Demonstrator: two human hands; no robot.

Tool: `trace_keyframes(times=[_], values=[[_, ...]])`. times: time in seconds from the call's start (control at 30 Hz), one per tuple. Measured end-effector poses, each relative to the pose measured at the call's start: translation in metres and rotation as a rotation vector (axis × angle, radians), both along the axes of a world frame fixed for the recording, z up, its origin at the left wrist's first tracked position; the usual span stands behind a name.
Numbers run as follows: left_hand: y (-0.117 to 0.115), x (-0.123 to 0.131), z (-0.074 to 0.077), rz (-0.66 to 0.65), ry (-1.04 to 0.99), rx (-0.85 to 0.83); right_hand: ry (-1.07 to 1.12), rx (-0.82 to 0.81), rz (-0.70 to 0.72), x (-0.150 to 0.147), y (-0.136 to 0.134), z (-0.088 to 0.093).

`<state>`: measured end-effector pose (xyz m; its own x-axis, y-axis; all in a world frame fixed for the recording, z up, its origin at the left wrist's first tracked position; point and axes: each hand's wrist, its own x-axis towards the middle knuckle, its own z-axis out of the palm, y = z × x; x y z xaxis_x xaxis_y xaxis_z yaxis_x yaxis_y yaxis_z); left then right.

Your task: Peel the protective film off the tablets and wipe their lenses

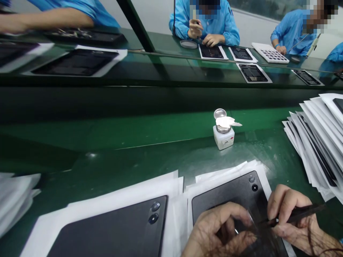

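A dark grey tablet back cover [230,194] with two camera holes lies on white sheets in front of me. My left hand [217,230] rests curled on its lower part, fingers pressed together over something I cannot make out. My right hand [292,217] pinches a thin dark tool [292,214], probably tweezers, whose tip points left onto the cover near my left fingers. A second, similar dark cover [118,232] lies on white paper to the left.
A small white bottle with a metal cap [224,134] and a white wipe on top stands on the green table. Stacked white sheets with dark covers [318,142] fan out at right. Another paper pile [13,196] lies at left. Across the conveyor, people in blue work.
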<state>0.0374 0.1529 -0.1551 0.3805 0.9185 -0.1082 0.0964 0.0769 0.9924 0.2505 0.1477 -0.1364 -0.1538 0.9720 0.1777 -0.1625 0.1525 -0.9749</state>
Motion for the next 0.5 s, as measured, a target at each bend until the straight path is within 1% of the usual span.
trace_keyframes(times=[0.17, 0.27, 0.33, 0.43, 0.5], values=[[-0.0030, 0.0008, 0.0000, -0.032, -0.067, -0.073, -0.038, 0.005, 0.018, -0.0008, -0.0005, -0.0037], [-0.0045, 0.0021, -0.0034, -0.030, -0.071, -0.081, 0.033, 0.089, -0.023, -0.0034, 0.0001, -0.0089], [-0.0045, 0.0028, -0.0056, -0.022, -0.063, -0.056, 0.047, 0.115, -0.029, -0.0041, 0.0005, -0.0091], [-0.0040, 0.0028, -0.0060, 0.000, -0.049, 0.001, -0.030, 0.053, 0.009, -0.0033, 0.0009, -0.0047], [-0.0036, 0.0022, -0.0048, 0.020, -0.032, 0.048, -0.017, 0.069, 0.004, -0.0028, 0.0008, -0.0024]])
